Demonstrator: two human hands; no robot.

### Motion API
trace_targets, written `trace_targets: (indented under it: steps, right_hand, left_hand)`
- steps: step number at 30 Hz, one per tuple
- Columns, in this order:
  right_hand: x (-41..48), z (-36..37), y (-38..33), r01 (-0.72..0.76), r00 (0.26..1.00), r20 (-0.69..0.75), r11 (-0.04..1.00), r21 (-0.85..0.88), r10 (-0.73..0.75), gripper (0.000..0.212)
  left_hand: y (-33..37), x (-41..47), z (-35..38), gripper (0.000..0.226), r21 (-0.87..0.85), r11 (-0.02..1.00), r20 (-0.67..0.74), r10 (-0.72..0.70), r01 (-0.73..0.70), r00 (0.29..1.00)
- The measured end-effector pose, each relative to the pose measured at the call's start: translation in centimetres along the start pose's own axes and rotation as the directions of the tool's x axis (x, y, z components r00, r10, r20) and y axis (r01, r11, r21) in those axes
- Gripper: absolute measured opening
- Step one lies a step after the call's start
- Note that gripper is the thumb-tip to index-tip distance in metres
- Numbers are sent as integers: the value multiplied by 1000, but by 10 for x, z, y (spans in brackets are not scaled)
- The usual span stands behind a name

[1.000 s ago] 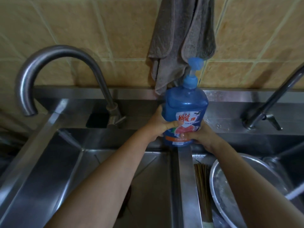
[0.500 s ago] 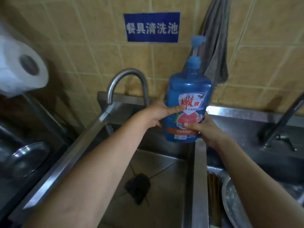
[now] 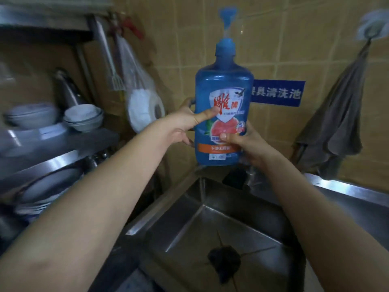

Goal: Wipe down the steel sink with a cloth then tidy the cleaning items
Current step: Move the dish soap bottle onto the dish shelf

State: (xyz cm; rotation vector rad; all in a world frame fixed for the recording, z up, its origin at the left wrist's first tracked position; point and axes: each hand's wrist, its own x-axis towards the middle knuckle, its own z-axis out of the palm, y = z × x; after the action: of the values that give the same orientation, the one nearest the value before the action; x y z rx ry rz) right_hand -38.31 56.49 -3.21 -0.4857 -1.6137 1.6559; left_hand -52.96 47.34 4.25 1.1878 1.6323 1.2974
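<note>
Grey cloth [image 3: 334, 123] hanging on tiled wall, bowls [image 3: 83, 116] on left shelf, steel sink [image 3: 210, 224] below — left hand [image 3: 185, 123] and right hand [image 3: 244, 144] both gripping blue detergent bottle [image 3: 223, 98], upright.

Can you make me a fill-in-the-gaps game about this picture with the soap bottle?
The bottle is the colour ___. It is held by ___ hands, the left hand and the right hand. The grey cloth hangs on the tiled ___. The white bowls sit on a ___.
Missing words: blue, two, wall, shelf.
</note>
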Motion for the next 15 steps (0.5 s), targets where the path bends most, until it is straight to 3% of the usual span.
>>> trace_targets:
  steps: [4,7,8,11,15]
  right_hand:
    - [10,81,-13,14,993,113,999,31,-17,66]
    - [12,139,-16,9,985,169,999,53,-18,63]
    - [12,157,-16,4,983,185,998,66,-16,58]
    - [11,209,-15,-6,967,253,996,93,-17,52]
    - [7,270,-14,-13,937,348,989,144,-39,66]
  left_hand:
    - [6,-46,-71,66,-22,1000,-147,2,-6,989]
    - [7,-83,-116,34,-14,1000,-226,-5,2,974]
    - [7,-95,-130,34,-10,1000,-252,-6,4,968]
    - [3,-129,-168,69,33,999,-341,-3,15,940]
    - [-3,-172,-210,75,34,998,-460,-23,43,888]
